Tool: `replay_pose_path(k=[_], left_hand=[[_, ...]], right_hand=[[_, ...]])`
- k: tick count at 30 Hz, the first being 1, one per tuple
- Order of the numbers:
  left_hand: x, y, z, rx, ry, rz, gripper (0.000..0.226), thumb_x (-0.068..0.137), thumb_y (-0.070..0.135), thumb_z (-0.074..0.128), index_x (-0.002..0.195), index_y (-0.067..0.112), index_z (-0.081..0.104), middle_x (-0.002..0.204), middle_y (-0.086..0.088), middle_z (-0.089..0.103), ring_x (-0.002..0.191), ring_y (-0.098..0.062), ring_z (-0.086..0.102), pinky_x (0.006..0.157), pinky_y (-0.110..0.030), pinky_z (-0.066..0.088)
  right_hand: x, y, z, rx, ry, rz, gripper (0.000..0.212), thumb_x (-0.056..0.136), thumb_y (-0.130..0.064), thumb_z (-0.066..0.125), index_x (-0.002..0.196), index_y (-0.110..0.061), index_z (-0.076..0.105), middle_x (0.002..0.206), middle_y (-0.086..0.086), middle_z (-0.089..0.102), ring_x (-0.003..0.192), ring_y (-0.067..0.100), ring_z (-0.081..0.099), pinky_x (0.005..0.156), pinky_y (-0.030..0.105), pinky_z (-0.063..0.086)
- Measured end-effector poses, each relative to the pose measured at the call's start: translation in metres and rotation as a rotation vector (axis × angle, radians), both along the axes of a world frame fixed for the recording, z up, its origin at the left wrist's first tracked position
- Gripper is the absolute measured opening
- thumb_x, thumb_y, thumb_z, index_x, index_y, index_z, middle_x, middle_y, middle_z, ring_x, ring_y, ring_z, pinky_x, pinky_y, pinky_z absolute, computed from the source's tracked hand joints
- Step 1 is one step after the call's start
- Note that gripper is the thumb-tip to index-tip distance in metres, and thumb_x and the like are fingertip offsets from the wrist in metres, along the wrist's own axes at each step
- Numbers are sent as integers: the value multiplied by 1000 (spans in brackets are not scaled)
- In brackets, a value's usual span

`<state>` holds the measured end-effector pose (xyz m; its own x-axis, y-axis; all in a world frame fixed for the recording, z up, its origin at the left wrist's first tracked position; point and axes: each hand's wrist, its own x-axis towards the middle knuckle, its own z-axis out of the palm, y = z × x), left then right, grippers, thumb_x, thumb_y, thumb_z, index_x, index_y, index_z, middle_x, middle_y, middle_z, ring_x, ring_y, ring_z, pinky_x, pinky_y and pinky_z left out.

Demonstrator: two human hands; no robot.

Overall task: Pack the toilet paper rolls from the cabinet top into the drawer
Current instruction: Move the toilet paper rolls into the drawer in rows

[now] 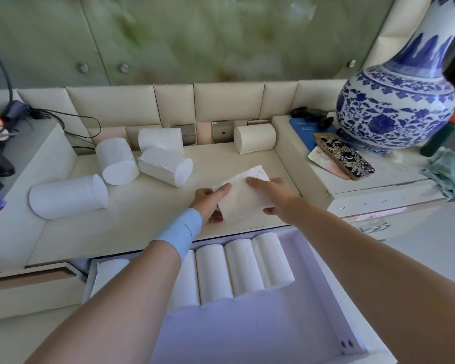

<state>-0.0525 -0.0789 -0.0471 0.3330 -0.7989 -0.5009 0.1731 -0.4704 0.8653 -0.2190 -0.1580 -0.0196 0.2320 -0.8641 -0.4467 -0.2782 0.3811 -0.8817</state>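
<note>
One roll is gripped over the cabinet top by both hands. Left hand fingers are curled round its near end, right hand fingers clamped on its other side, arms stretched out over the open drawer.

No text I can read anywhere. The blue booklet at far right, beside my vase, carries a line of red print (too blurred to make out). The patterned case shows cartoon figures only.

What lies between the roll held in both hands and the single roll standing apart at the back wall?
In the head view, only bare cabinet top lies between the held roll and the back roll.
</note>
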Motion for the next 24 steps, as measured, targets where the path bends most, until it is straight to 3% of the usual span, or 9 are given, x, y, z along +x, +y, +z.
replay_pose_path(k=[2,4,7,11,13,16,18,21,24], left_hand=[[-7,7,7,-16,45,-21,76,76,56,73,133,15,45,114,-16,66,97,-33,70,83,-48,60],[-18,13,18,-51,134,-69,63,79,56,70,123,12,56,99,-13,65,83,-31,67,87,-50,58],[-41,23,33,-41,284,-125,48,85,54,66,104,10,62,87,-14,61,72,-30,62,89,-49,56],[-67,34,32,119,204,-425,64,90,65,49,110,6,64,101,-18,71,85,-34,68,79,-39,55],[-80,37,25,207,16,-570,60,93,63,42,113,12,63,103,-11,73,88,-30,68,78,-34,53],[-101,37,11,272,-425,-746,28,94,42,49,107,20,60,106,-3,70,90,-25,68,81,-32,50],[-114,33,-1,216,-751,-821,19,94,35,50,102,23,63,110,-4,68,104,-29,67,86,-32,49],[-135,28,-17,147,-1026,-918,37,96,36,47,131,30,58,140,3,54,127,-24,52,102,-32,41],[-151,24,-41,98,-1194,-1113,49,97,38,48,145,28,47,154,2,38,143,-24,33,114,-36,30]], right_hand=[[-10,9,10,-30,-51,3,70,62,-51,86,117,-20,54,118,4,63,108,23,62,78,39,55],[-21,16,17,-41,-157,-61,90,56,-49,90,131,-16,51,116,4,63,98,21,64,66,33,50],[-41,31,23,-7,-315,-90,58,77,-30,85,123,-7,59,97,5,68,80,20,65,64,32,49],[-68,51,14,105,-207,-9,58,76,-39,83,123,-11,64,111,12,75,102,30,72,87,46,60],[-80,55,12,52,27,-7,72,65,-45,86,123,-11,62,109,11,73,99,31,71,88,48,59],[-102,60,6,-84,473,99,81,68,-38,88,132,-13,47,113,7,61,102,29,61,78,37,53],[-115,63,-5,-110,723,207,93,70,-36,86,143,-7,36,123,10,56,113,30,57,86,37,50],[-122,70,-25,-153,942,348,88,85,-36,71,148,1,23,140,13,49,128,29,52,98,32,43],[-125,67,-57,-141,979,315,96,79,-44,73,146,-1,19,138,13,50,126,30,53,97,36,43]])
